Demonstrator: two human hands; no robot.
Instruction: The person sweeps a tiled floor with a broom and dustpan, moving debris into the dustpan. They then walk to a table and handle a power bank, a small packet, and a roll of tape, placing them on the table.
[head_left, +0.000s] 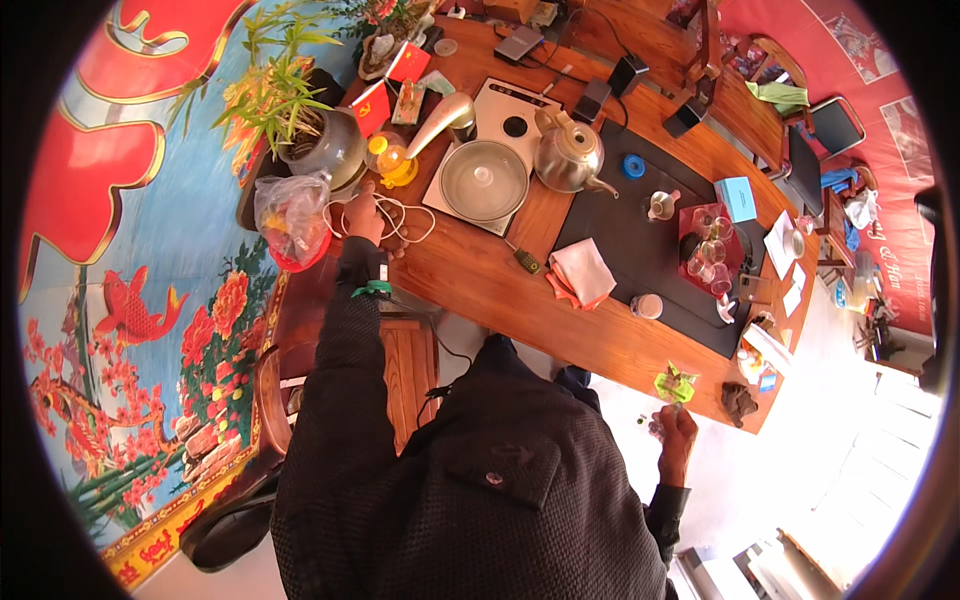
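My left hand (364, 215) is on the far left of the wooden table (450, 262), at a loop of white cable (420, 208). A clear plastic bag (289, 214) in a red container is just left of it. Whether the fingers grip the cable is unclear. My right hand (677, 429) is by the table's near right edge, fingers closed on a small crumpled wrapper (657, 427), partly see-through. A bright green packet (675, 384) is just beyond those fingertips; I cannot tell if they touch it.
On the table are a tea stove with a glass-lidded pot (484, 180), a metal kettle (570, 154), a folded cloth (583, 271), a lidded jar (646, 306) and a red tray (709, 247) of glass cups. A potted plant (330, 146) and yellow bottle (394, 161) stand left.
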